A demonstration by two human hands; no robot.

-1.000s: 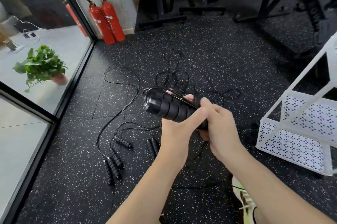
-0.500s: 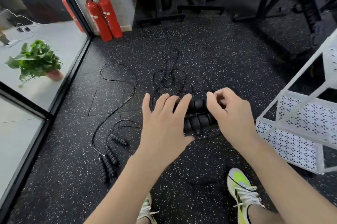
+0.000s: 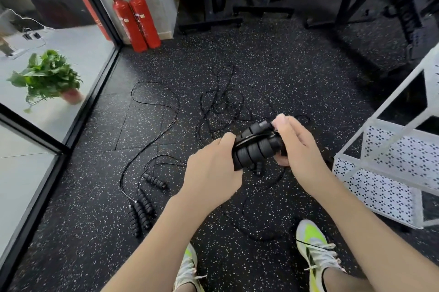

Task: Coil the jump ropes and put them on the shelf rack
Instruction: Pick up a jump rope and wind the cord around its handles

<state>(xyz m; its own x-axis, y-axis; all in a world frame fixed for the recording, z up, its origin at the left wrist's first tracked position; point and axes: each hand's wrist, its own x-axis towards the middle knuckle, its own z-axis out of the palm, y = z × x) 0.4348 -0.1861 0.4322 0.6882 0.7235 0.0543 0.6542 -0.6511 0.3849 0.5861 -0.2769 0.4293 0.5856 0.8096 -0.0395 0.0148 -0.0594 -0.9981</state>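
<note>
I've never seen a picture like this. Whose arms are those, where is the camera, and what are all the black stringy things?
The camera sits on a person's head and looks down, so you see their own arms and shoes. The left hand and right hand grip two black jump rope handles side by side, with thin cord wound round them. More jump ropes lie loose on the speckled gym floor. At the right stands the white shelf rack where they should go. Behind are red fire extinguishers and a potted plant beyond the glass.
</note>
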